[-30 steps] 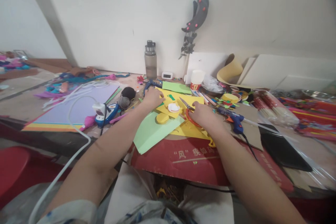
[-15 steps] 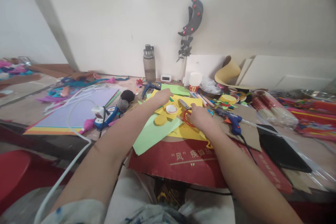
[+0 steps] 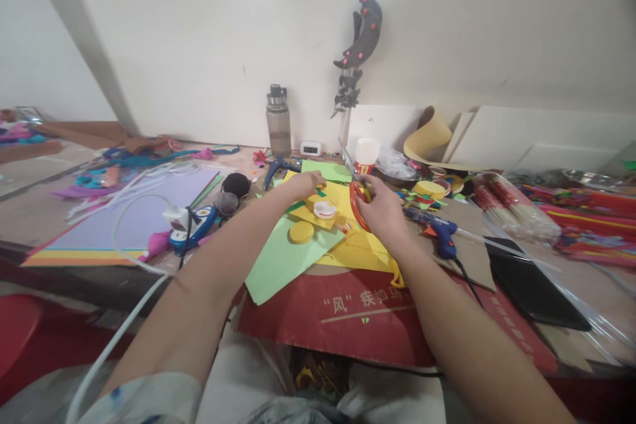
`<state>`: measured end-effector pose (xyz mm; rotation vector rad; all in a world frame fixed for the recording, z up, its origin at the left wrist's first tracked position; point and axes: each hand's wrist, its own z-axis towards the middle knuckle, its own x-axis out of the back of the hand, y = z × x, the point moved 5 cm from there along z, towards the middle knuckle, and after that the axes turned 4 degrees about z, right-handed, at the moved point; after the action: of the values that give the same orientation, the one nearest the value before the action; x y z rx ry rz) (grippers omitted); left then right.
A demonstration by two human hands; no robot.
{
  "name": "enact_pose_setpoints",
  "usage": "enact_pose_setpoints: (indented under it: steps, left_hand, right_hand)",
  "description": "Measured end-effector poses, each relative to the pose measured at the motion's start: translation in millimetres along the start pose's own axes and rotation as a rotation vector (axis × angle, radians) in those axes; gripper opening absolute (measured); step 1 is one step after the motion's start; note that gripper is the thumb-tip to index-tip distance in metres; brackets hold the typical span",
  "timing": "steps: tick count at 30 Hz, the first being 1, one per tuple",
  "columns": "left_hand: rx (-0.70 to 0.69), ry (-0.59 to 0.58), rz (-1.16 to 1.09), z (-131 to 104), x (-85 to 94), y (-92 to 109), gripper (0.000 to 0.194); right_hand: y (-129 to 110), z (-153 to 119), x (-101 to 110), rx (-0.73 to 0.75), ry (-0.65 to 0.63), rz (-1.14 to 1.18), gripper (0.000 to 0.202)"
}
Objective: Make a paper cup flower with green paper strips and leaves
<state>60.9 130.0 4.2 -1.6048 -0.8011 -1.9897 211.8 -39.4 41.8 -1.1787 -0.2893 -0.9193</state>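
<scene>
My right hand (image 3: 381, 207) is closed around a pair of scissors (image 3: 358, 204) with red handles, its blades pointing up and away. Over the yellow paper (image 3: 348, 248), my left hand (image 3: 308, 183) has its fingers drawn together. A small green scrap (image 3: 320, 193) shows at those fingertips, but I cannot tell whether they grip it. Just below lie a round white piece (image 3: 324, 211) with a red line and a yellow disc (image 3: 301, 233). The disc rests on a light green sheet (image 3: 288, 265).
A red board (image 3: 328, 324) lies under the papers. To the right are a blue glue gun (image 3: 444, 238), a black tablet-like slab (image 3: 539, 288) and a paper cup (image 3: 366, 154). Behind stands a bottle (image 3: 279, 126). At left are a power strip (image 3: 196, 225) and coloured sheets (image 3: 134, 212).
My right hand has lifted the scissors off the yellow paper, and their blades have swung upward. My left hand has shifted slightly left and down. The whole view has moved a little.
</scene>
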Motion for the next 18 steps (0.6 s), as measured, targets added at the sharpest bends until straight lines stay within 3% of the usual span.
enact_pose_setpoints:
  steps: [4,11,18]
  left_hand:
    - [-0.023,-0.080,0.072,4,1.9,4,0.013]
    - [-0.045,-0.146,0.081,9,3.0,6,0.013]
    - [-0.032,-0.118,0.051,8,12.9,-3,0.025]
  right_hand:
    - [-1,0,3,0.014,0.045,0.161,0.052]
    - [1,0,-1,0.000,0.051,0.198,0.054]
    - [12,2,-7,0.000,0.083,0.406,0.053]
